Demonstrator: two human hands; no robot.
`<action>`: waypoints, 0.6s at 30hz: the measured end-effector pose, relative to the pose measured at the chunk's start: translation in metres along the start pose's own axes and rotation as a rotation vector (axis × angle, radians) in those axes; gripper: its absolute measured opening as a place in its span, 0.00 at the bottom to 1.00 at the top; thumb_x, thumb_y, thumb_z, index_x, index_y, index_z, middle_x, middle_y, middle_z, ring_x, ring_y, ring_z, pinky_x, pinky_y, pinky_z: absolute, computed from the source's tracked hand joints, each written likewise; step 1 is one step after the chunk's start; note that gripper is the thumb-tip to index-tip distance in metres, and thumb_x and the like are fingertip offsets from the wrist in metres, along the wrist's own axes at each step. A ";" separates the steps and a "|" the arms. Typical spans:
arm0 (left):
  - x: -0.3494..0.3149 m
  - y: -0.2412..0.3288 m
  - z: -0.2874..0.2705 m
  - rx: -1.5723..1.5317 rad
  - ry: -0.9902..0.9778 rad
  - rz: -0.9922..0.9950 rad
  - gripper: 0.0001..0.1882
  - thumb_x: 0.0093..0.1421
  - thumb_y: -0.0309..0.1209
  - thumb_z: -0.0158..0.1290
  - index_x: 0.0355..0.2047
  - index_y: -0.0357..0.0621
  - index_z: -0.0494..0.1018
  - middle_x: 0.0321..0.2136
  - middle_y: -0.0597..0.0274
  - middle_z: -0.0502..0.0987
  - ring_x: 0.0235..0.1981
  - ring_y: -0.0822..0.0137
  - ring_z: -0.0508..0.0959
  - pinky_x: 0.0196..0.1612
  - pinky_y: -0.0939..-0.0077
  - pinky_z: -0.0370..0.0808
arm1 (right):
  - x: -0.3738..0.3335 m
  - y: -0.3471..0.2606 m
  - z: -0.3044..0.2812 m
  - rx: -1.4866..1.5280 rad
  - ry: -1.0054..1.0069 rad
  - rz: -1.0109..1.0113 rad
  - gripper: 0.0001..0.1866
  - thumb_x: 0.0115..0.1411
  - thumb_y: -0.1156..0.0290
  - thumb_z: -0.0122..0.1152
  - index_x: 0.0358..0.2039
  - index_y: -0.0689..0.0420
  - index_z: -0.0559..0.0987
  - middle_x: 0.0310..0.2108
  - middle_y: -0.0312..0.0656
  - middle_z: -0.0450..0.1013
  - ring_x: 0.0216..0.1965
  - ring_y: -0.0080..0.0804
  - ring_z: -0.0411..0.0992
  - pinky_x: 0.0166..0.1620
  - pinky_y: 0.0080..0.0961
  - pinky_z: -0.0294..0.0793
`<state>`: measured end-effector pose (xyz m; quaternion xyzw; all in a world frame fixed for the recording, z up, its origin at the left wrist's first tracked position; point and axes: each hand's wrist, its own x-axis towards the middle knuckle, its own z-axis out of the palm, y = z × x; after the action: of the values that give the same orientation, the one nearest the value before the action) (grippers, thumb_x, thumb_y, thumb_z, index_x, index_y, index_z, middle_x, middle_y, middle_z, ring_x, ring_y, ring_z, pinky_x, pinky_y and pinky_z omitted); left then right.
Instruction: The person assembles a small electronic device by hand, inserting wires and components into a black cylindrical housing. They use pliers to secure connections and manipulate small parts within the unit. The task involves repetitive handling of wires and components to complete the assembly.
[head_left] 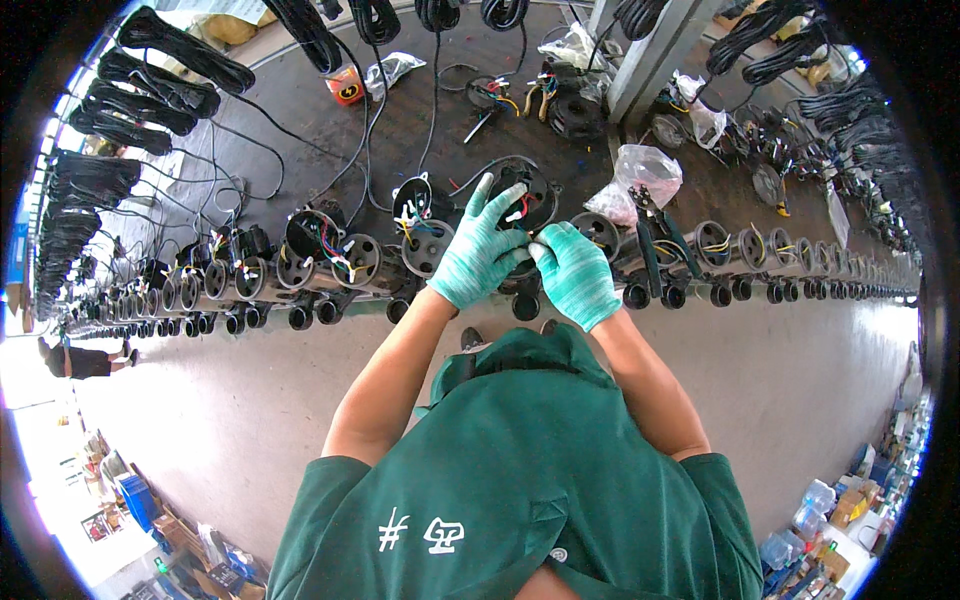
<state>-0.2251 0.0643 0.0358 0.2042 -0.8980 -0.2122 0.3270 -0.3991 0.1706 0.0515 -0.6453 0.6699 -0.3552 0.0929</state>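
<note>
Both my hands wear pale green gloves and meet at a black round motor housing (541, 190) near the table's front edge. Red and white wires (517, 212) show inside it. My left hand (478, 255) lies against the housing's left side, its index and middle fingers stretched apart across the opening. Close by, my right hand (578, 275) has thumb and fingers pinched together at the front rim; whatever is between the tips is too small or hidden. An open metal cylinder (428, 250) stands left of my hands, and another cylinder (597, 232) sits just right of them.
A long row of similar cylinders lines the table edge both ways. Dark-handled pliers (655, 245) lean on the row at right, beside a clear plastic bag (640, 180). Coiled black cables (185, 50) hang along the back. A grey metal post (655, 65) rises from the table.
</note>
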 end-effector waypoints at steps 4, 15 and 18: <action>0.003 0.002 -0.002 -0.023 -0.055 0.008 0.12 0.51 0.26 0.68 0.37 0.42 0.85 0.71 0.52 0.66 0.76 0.31 0.52 0.73 0.44 0.63 | -0.003 0.014 0.008 0.108 -0.027 0.056 0.08 0.68 0.64 0.62 0.36 0.55 0.80 0.26 0.46 0.76 0.26 0.50 0.78 0.29 0.41 0.77; -0.002 -0.004 0.003 -0.128 -0.028 -0.047 0.18 0.47 0.15 0.66 0.40 0.42 0.84 0.71 0.47 0.64 0.77 0.37 0.51 0.71 0.52 0.71 | -0.012 0.009 0.004 0.220 0.089 0.117 0.10 0.65 0.72 0.63 0.47 0.56 0.81 0.36 0.47 0.81 0.27 0.45 0.78 0.32 0.38 0.80; -0.003 -0.005 0.003 -0.133 -0.031 -0.060 0.18 0.47 0.15 0.66 0.40 0.42 0.84 0.71 0.48 0.64 0.77 0.38 0.50 0.70 0.53 0.73 | -0.015 0.010 -0.004 0.031 0.078 -0.098 0.18 0.61 0.74 0.66 0.53 0.53 0.79 0.40 0.46 0.79 0.36 0.51 0.79 0.41 0.44 0.81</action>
<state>-0.2237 0.0628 0.0294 0.2056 -0.8802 -0.2844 0.3196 -0.4071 0.1847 0.0434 -0.6614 0.6351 -0.3947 0.0592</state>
